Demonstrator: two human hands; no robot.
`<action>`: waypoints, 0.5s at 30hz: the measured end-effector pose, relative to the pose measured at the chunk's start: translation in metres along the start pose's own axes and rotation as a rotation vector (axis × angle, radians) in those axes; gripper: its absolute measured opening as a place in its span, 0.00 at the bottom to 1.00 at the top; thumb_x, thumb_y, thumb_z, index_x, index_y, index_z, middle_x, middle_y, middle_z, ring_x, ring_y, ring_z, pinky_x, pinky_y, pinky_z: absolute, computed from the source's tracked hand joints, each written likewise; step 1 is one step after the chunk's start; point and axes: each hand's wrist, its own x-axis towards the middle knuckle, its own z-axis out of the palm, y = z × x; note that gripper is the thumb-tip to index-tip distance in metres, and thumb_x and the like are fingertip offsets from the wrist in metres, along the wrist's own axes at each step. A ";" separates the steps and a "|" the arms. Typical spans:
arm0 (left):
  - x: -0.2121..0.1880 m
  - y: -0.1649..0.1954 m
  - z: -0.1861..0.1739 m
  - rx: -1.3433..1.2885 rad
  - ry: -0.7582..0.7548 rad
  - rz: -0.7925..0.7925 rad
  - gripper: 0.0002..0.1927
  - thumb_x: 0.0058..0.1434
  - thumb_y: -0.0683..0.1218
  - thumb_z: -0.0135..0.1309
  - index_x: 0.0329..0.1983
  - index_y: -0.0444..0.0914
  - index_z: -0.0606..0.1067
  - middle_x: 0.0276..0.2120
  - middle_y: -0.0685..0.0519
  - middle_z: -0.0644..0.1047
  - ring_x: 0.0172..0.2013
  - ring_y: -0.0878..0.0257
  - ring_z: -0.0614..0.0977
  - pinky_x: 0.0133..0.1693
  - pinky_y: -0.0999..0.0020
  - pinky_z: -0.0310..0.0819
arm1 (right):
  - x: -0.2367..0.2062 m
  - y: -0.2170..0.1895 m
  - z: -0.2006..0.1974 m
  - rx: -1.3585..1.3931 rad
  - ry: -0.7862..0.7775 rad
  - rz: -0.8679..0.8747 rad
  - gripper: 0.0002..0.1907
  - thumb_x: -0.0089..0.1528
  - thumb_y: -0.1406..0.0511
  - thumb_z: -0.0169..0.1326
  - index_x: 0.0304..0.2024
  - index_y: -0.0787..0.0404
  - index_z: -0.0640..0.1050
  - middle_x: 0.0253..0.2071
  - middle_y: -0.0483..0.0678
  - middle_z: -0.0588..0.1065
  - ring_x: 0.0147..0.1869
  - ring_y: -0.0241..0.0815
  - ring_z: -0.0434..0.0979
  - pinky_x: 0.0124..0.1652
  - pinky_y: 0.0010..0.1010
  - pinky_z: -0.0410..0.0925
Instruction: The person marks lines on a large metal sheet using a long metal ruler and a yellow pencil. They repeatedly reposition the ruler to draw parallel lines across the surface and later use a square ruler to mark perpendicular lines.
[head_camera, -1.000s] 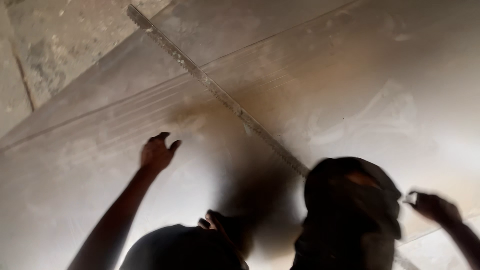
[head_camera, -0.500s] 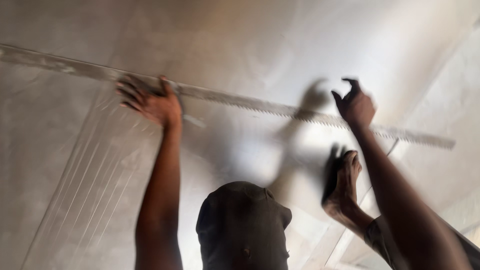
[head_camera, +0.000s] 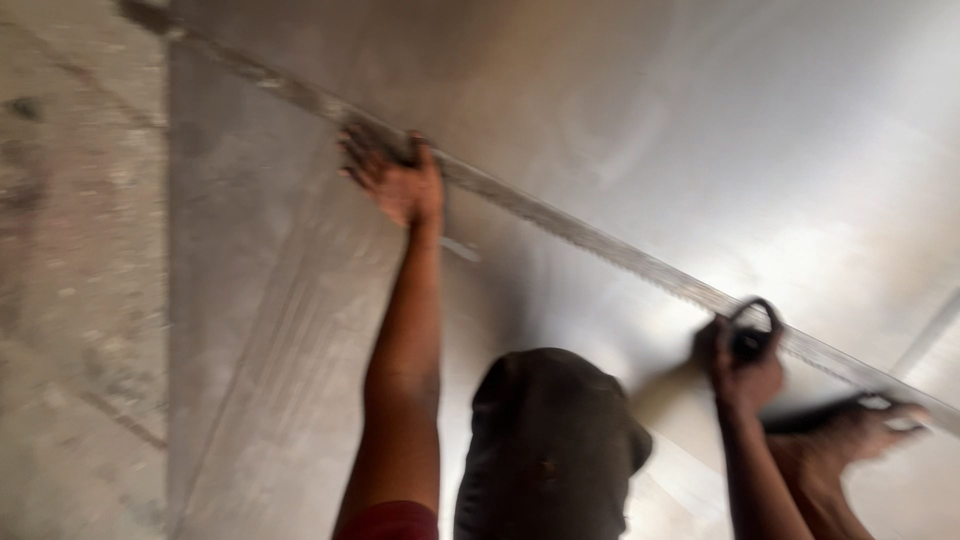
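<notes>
A long straightedge (head_camera: 560, 225) is held flat against a smooth grey plastered surface (head_camera: 720, 120), and it is seen running as a slanted line from the upper left down to the lower right edge of the view. The left hand (head_camera: 398, 180) is raised on a bare arm and is laid on the bar near its upper part, with the fingers spread over the bar's top edge and the palm pressed to the plaster just below. Whether the bar is truly clasped there cannot be told through the blur. The right hand (head_camera: 745, 362) is set much farther down the bar, and its fingers are curled into a ring around the bar's lower edge, so the bar is gripped there. A third hand (head_camera: 868, 428) is seen just beside the right one, lower and nearer the right edge, pressed against the surface under the bar; whose hand it is cannot be made out. A head in a dark cap (head_camera: 550, 450) is placed low in the view between the raised arms, and a red sleeve (head_camera: 392, 522) is shown at the foot of the left arm. A rougher, mottled strip of bare wall (head_camera: 80, 270) is seen along the left side, apart from the smooth plaster.
</notes>
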 end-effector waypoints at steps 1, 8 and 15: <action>0.001 0.001 -0.002 0.026 -0.029 -0.045 0.47 0.71 0.68 0.45 0.80 0.37 0.47 0.79 0.42 0.50 0.79 0.48 0.48 0.77 0.44 0.34 | -0.001 -0.001 0.003 0.024 0.052 -0.050 0.31 0.69 0.45 0.60 0.67 0.54 0.73 0.41 0.50 0.81 0.42 0.46 0.82 0.42 0.37 0.74; 0.010 0.027 -0.025 0.174 -0.291 -0.062 0.47 0.69 0.73 0.39 0.80 0.40 0.46 0.78 0.45 0.46 0.77 0.46 0.45 0.73 0.41 0.31 | -0.006 -0.001 0.033 0.043 0.260 -0.163 0.25 0.78 0.47 0.55 0.62 0.59 0.74 0.29 0.41 0.73 0.29 0.30 0.68 0.31 0.22 0.64; 0.006 0.015 -0.014 0.154 -0.190 0.009 0.50 0.69 0.76 0.40 0.80 0.40 0.47 0.79 0.46 0.48 0.79 0.50 0.48 0.77 0.45 0.36 | -0.012 0.010 0.040 0.103 0.264 -0.141 0.21 0.76 0.56 0.58 0.63 0.62 0.73 0.34 0.44 0.73 0.36 0.32 0.72 0.40 0.24 0.67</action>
